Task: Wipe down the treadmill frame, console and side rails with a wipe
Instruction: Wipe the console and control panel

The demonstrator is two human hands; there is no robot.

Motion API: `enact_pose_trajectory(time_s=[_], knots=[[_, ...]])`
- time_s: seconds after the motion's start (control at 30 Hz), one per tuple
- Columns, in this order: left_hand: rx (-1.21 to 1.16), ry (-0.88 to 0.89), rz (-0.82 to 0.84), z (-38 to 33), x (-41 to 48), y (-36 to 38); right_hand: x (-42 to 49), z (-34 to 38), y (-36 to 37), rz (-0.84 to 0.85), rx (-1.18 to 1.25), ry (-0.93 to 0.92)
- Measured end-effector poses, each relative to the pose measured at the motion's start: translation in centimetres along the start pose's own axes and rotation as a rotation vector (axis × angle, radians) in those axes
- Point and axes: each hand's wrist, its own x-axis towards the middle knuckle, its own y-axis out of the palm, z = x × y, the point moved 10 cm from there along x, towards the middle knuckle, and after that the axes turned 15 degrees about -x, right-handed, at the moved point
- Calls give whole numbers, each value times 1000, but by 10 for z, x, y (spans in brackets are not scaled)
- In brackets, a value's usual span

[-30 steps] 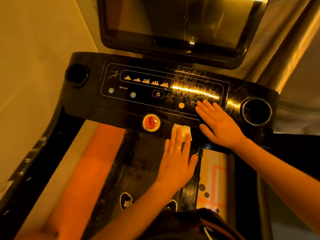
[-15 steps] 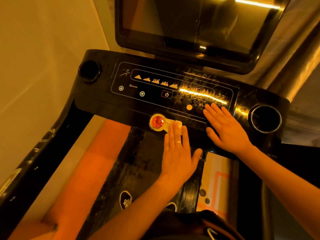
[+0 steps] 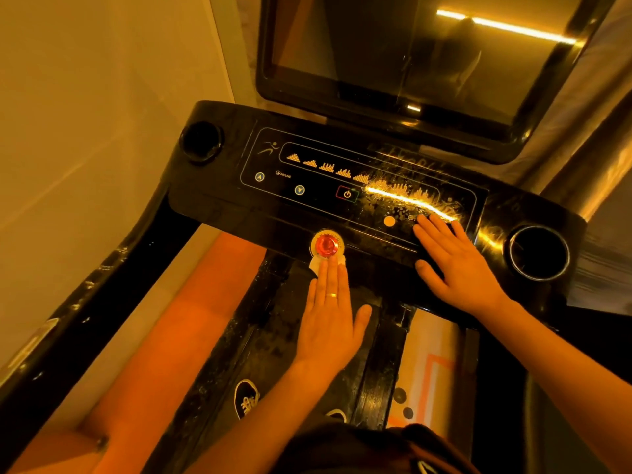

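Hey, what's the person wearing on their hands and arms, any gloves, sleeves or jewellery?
No gloves or sleeves in view: the left forearm and right forearm are bare. The left hand wears a thin, gold-looking ring on one finger. The right hand shows no ring or watch.

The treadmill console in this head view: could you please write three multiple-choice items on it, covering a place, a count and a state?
1. Where is the wipe? A) under the left hand's fingertips, just below the red button; B) in a bucket; C) on a hook.
2. How many cup holders does the console show? A) one; B) two; C) four.
3. How is the right hand? A) gripping a bottle; B) clenched in a fist; C) flat on the console, fingers straight.
Answers: 1 A, white corners show beside the fingertips; 2 B, one at each end, the other beside the right hand; 3 C, palm down, nothing held.
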Motion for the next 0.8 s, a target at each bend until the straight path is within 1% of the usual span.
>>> enact_pose_trajectory(time_s=[0.17,0.27,0.37,0.5,0.6,0.67,0.73,0.8], knots=[[-67,-88,-39,33,1,-15,45,32,-17,-15,-2,-87],[-129,-23,-26,43,16,-29,78,55,-16,-1,-19,-152],[-129,35,-4,50,29,-42,107,73,-15,14,-43,-190],[-176,79,37,57,34,-49,136,89,-16,14,-51,-210],[-232,98,60,55,34,-49,143,92,-13,9,-111,-185],[-207,120,72,57,37,-53,142,93,-11,16,-139,-179],[-202,98,48,69,44,-65,141,94,-11,17,-138,-181],[-225,33,9,87,51,-79,141,93,-11,16,-141,-174]])
